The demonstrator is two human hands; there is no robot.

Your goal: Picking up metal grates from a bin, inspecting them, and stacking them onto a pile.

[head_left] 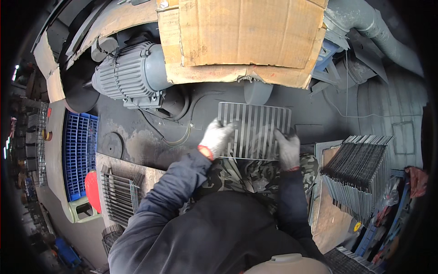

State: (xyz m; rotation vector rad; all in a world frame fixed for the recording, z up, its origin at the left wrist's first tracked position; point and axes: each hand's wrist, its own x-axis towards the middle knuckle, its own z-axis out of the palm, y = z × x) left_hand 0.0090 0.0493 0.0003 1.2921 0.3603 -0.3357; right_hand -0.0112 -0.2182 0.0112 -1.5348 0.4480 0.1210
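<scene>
A flat metal grate point(255, 130) with many parallel bars is held level in front of me, above my lap. My left hand point(216, 138), in a whitish work glove, is closed on its left side. Gripping the right side near the lower corner is my right hand point(288, 150), in a greyer glove. Just beyond the grate's far edge, a grey wheel point(258, 93) shows its lower part under a cardboard cover point(246, 36). The upper part of the wheel is hidden.
A grey electric motor point(123, 73) with cables stands far left. Stacked grates point(358, 178) rise on a board at right; more grates point(119, 189) lie at left. Beside them are a red round seat point(92, 191) and a blue plastic crate point(81, 155). A duct point(378, 32) runs far right.
</scene>
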